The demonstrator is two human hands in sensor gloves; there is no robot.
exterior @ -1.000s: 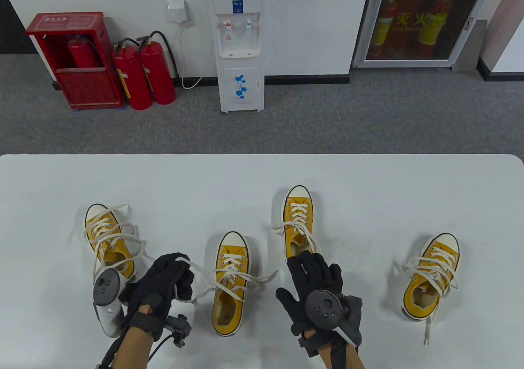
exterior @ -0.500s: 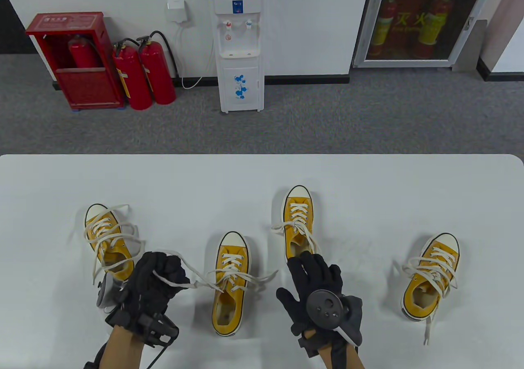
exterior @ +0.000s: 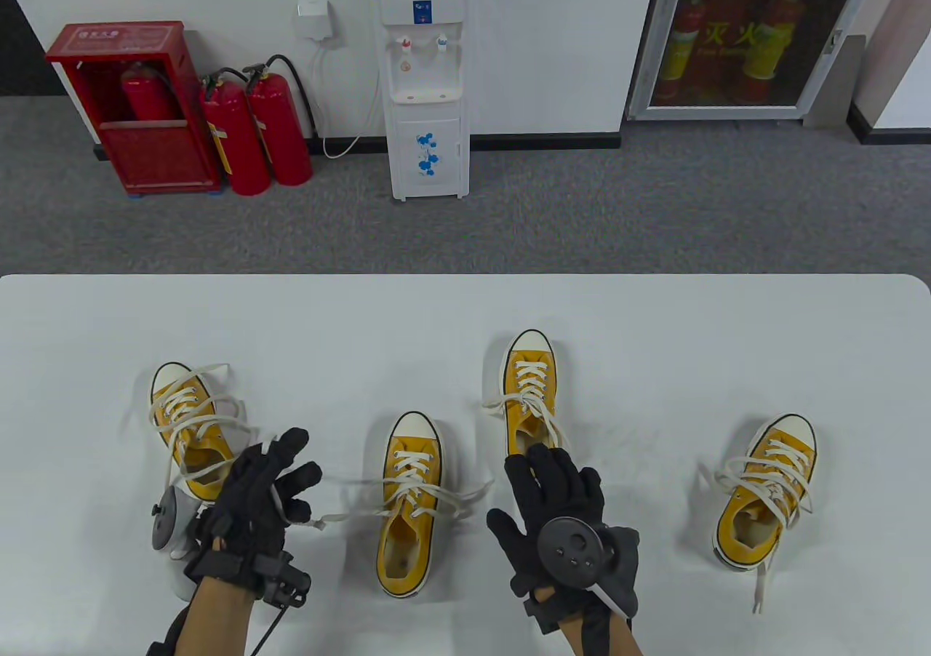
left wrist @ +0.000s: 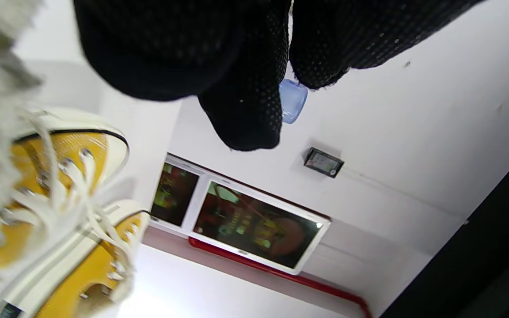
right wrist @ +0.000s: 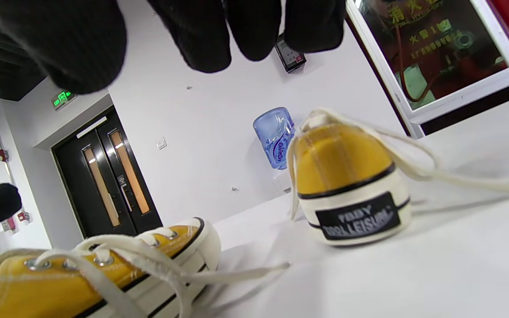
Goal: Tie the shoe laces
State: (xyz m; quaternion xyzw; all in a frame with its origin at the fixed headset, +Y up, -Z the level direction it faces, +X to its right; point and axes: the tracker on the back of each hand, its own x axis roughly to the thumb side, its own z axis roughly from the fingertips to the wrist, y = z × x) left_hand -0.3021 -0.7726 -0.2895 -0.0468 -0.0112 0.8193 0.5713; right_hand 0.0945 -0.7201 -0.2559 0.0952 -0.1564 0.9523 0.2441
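White table (exterior: 654, 336), grey carpet behind, wall with a water cooler (exterior: 425, 81), 2 red extinguishers (exterior: 254, 132), a red box (exterior: 134, 107) and a glass cabinet (exterior: 749, 34).

4 yellow shoes sit on the table, toes away from you. Far-left shoe (exterior: 190, 423) has loose laces spilling over its sides. Second shoe (exterior: 409, 500) sits between your hands. Third shoe (exterior: 532, 387) is farther back, its heel just under your right fingertips. Fourth shoe (exterior: 767, 492) is well off to the right, angled, lace ends trailing toward you.

Your left hand (exterior: 265, 492) is spread wide beside the second shoe — fingers straight and fanned, palm side down. A lace (exterior: 349, 514) from the second shoe runs left to the hand; its end lies by your lower fingers, blurred, and I cannot tell if a finger still catches it. The other lace end (exterior: 473, 492) trails right on the table toward your right hand.

Your right hand (exterior: 556, 500) lies relaxed, fingers straight, holding nothing, tips at the third shoe's heel. Right wrist view shows that heel with a black label — fingers (right wrist: 206, 35) hang above it, apart from it. Left wrist view is blurred: fingers (left wrist: 241, 101) extended, 2 shoes low left.
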